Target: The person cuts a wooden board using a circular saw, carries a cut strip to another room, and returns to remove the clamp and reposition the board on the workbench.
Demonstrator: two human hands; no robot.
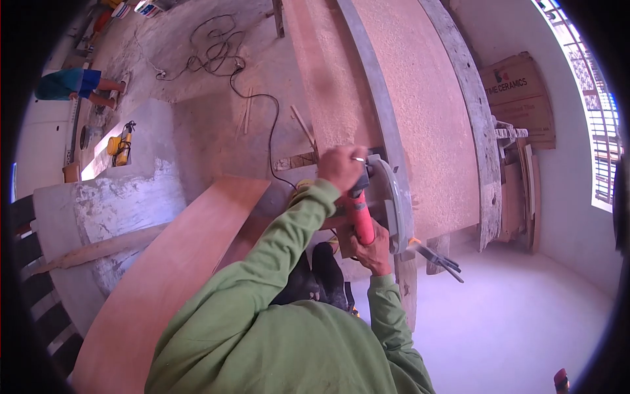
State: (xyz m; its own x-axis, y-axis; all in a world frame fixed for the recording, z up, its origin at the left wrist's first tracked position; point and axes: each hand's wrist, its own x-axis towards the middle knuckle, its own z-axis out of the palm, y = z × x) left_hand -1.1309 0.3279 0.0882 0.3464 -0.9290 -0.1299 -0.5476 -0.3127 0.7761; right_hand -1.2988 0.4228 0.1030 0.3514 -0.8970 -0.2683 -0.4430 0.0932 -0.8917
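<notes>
My right hand (373,251) is wrapped round the red body of a power tool that looks like an angle grinder (358,213). At the tool's black front end, my left hand (342,169) is closed, its fingers curled over the top; a ring shows on one finger. The working face of the tool is hidden. It lies against the near end of a long grey-edged board (377,85), beside a curved pale piece (394,197). Just right of my right hand, a clamp with dark handles and an orange tip (441,261) sits at the board's end.
Sawdust covers the wide panel (426,118) between the boards. A black cord (272,131) runs over the floor from a tangle. A thin plywood sheet (164,262) leans at left. A yellow power tool (119,148), a person (79,84), and a cardboard box (518,98) stand farther off.
</notes>
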